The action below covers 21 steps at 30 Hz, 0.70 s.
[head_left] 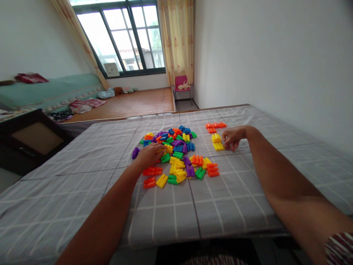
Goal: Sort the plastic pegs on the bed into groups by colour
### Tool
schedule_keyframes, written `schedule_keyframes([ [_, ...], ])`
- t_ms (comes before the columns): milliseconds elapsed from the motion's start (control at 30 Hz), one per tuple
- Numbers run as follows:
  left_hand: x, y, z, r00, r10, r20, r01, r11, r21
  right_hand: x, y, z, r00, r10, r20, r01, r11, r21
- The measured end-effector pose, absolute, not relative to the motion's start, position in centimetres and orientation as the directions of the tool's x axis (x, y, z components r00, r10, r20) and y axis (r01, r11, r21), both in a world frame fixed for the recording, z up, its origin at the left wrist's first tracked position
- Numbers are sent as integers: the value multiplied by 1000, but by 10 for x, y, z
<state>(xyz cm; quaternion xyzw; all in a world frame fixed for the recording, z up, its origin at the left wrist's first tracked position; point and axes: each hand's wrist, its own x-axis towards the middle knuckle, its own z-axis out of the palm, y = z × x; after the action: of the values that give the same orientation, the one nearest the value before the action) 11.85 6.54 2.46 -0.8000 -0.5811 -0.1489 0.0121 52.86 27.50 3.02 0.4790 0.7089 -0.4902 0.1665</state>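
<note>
Colourful plastic toy building blocks (172,141), each shaped like joined tubes, lie in a loose heap on the cloth-covered table. My left hand (150,154) reaches into the left side of this heap, its fingers closed at a yellow block (168,149). Farther right, my right hand (233,138) has curled fingers against the right side of several yellow blocks (217,142) set close together. Anything inside those curled fingers is hidden. Just beyond them sits a group of orange blocks (215,127). Nearer to me, yellow, green, purple and orange blocks (179,175) are scattered.
A grey checked cloth (171,217) covers the table. The white wall (275,55) runs along the right side. Past the table are a low bed (132,101), a pink chair (182,82) and a window (124,40). A dark cabinet (33,136) stands left.
</note>
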Motion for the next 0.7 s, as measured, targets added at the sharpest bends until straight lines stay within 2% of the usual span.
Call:
schedule_keyframes([
  [167, 119, 64, 26, 268, 929, 255, 937, -313, 154, 533, 272, 42, -482, 521, -704, 846, 68, -529],
  [400, 119, 64, 27, 287, 923, 257, 931, -331, 151, 525, 272, 58, -445, 746, -495, 783, 57, -619],
  [700, 120, 63, 28, 282, 926, 253, 933, -325, 151, 503, 272, 42, -450, 770, -452, 729, 25, -684],
])
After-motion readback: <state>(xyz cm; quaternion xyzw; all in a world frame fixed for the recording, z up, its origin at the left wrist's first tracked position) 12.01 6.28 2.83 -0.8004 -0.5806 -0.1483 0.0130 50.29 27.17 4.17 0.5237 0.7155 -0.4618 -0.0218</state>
